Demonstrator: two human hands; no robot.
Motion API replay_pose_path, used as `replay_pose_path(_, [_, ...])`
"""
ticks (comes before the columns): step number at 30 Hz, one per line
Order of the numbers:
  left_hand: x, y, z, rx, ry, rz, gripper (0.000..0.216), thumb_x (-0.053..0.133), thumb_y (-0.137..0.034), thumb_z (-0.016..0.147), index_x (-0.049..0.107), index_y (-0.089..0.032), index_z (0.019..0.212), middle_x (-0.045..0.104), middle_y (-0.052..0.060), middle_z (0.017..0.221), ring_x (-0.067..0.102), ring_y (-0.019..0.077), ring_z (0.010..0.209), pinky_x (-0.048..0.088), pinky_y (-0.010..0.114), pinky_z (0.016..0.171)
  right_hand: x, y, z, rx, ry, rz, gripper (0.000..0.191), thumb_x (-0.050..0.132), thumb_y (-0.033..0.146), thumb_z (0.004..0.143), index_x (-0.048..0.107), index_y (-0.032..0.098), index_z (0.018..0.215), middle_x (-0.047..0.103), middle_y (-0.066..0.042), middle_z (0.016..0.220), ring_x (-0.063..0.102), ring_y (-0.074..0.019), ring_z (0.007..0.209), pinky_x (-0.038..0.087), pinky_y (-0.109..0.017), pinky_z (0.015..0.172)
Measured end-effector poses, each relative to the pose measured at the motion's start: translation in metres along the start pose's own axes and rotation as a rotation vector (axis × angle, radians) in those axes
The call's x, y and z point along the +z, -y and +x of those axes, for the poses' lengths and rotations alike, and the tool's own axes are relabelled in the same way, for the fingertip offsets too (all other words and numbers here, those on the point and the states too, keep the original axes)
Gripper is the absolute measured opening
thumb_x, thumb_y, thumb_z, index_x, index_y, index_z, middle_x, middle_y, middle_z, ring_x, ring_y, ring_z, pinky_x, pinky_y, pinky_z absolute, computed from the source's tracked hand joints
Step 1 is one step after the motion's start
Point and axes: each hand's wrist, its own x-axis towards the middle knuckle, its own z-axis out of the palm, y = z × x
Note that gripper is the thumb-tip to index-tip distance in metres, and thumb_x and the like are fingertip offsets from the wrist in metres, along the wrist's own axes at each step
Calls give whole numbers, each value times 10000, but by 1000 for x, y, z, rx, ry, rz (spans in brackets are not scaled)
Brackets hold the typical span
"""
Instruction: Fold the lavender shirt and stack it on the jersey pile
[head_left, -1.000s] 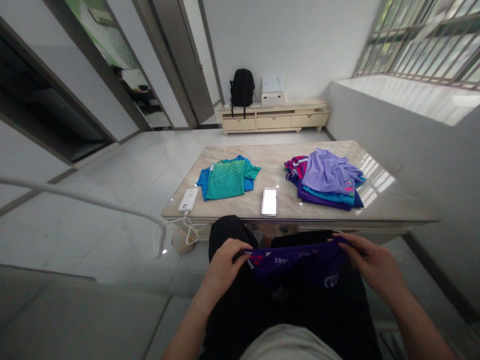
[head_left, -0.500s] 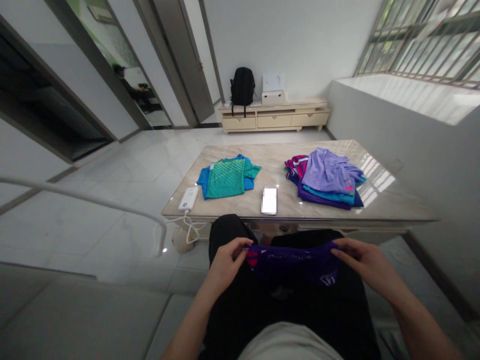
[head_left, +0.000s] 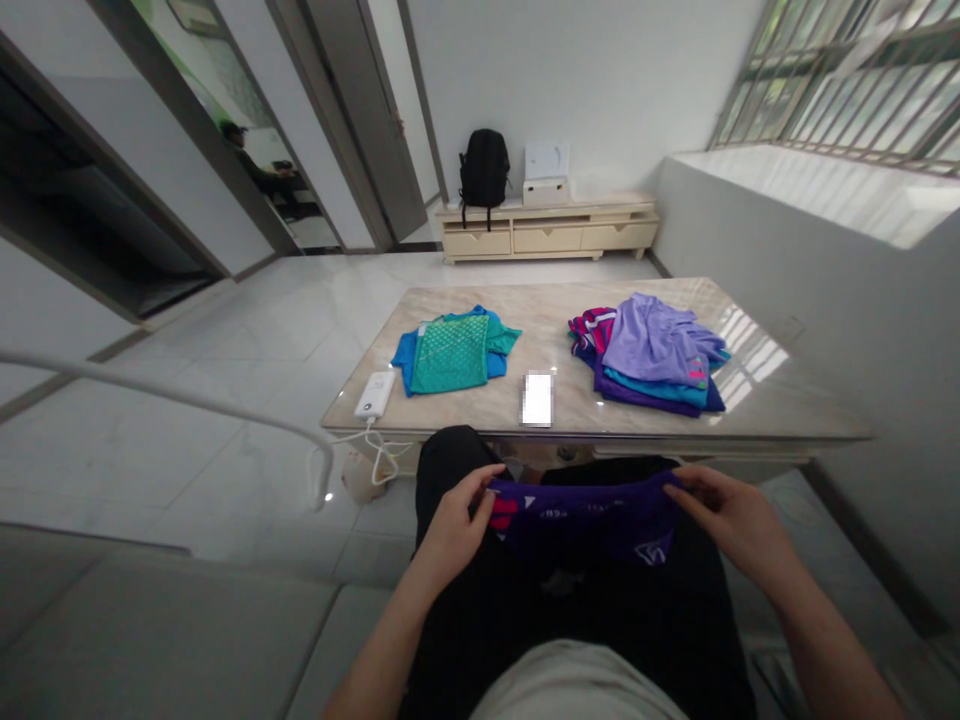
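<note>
One purple garment (head_left: 589, 517) is held over the lap, just short of the table's (head_left: 645, 425) near edge, with the fingers of the left hand (head_left: 457, 525) clamped on its left end and the fingers of the right hand (head_left: 731, 520) clamped on its right end. Against the pictures from a second ago, the cloth has been drawn into a narrower, flatter band and both hands have been brought slightly upward and toward the table; a fold appears to be in progress rather than finished. On the table, nearest its front edge, one white power bank (head_left: 375, 394) and one phone (head_left: 537, 398) are seen. Behind these, one folded teal-and-blue stack (head_left: 452, 350) lies at the table's left and one looser pile topped in lilac (head_left: 651, 352) at its right. Beyond the table, one low cabinet (head_left: 551, 230) carries one black backpack (head_left: 484, 170) and one white box (head_left: 545, 170)
</note>
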Motion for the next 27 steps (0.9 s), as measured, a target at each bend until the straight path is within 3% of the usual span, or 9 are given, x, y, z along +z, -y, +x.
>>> replay_pose_path(7, [8,3,7,-74,-45,-136,329,552,-269,956,684,-181,1244,746,91,1168,715,225,1015,546,349,946,-3,6,0,-12,-29,-46,439,657,621,769,765,226,927,708,-30,717,595,-191,585,466,-315,582])
replay_pose_path(10, [11,8,10,-104,-5,-240,323,580,-272,938,691,-167,1222,756,98,1141,718,230,1015,548,347,937,-3,6,0,42,-2,-22,469,662,644,766,764,219,937,697,-34,672,605,-206,587,458,-313,564])
replay_pose_path(16, [12,15,12,-153,27,-431,306,615,-279,907,707,-145,1166,766,106,1137,716,244,1078,543,351,979,-7,11,-3,12,135,210,453,721,629,782,759,206,940,746,-62,832,655,-205,700,522,-292,630])
replay_pose_path(21, [2,15,13,-113,-53,-230,368,585,-313,941,669,-161,1265,753,112,1197,716,244,1097,539,374,1010,-7,10,-3,10,72,301,446,775,608,756,746,193,919,687,-37,763,586,-150,581,512,-264,546])
replay_pose_path(27, [1,22,11,-30,-150,48,277,536,-291,979,705,-196,1176,762,95,1142,718,238,1062,545,384,982,-1,4,-2,-41,5,419,410,810,569,758,772,186,899,709,-88,1014,686,-212,790,613,-326,727])
